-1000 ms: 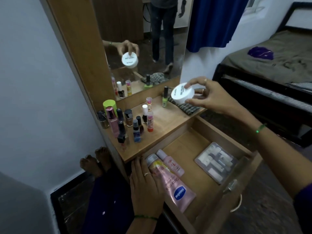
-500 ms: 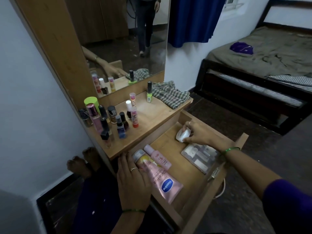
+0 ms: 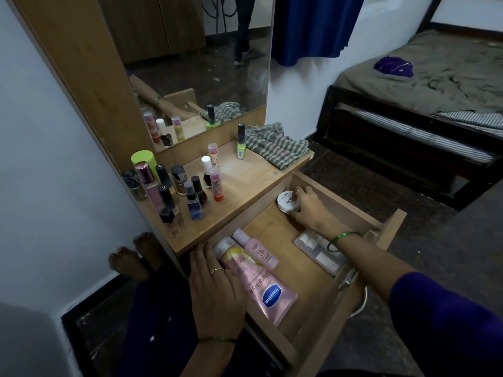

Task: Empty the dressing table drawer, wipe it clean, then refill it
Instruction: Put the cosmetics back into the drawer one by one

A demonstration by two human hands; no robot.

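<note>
A second ago the right hand [image 3: 306, 206] held the round white jar [image 3: 288, 202] up over the dressing table top [image 3: 245, 183]; now the jar sits on the floor of the open drawer [image 3: 313, 270], in its far corner just under the table top's edge, with the fingers curled over and around it, seemingly about to let go. That reads as the refill stage: things are going back in, not coming out. The left hand [image 3: 215, 288] lies flat, fingers together, at the drawer's near left corner, touching a grey-capped tube [image 3: 231, 255] but not gripping it. Four things are in the drawer: the white jar, the grey-capped tube, a pink Vaseline tube [image 3: 265, 289] lying beside it, and a clear plastic case [image 3: 318, 250] of small pieces, partly hidden under the right forearm near the drawer's front. On the table top roughly a dozen small bottles [image 3: 174, 191] and sticks stand clustered at its left end, the crowding making an exact count unsure, plus one green nail polish bottle [image 3: 241, 142] apart near the mirror [image 3: 204, 63] and one checked cloth [image 3: 277, 146] at the right end. Those bottles, I judge, are what remains to go back.
</note>
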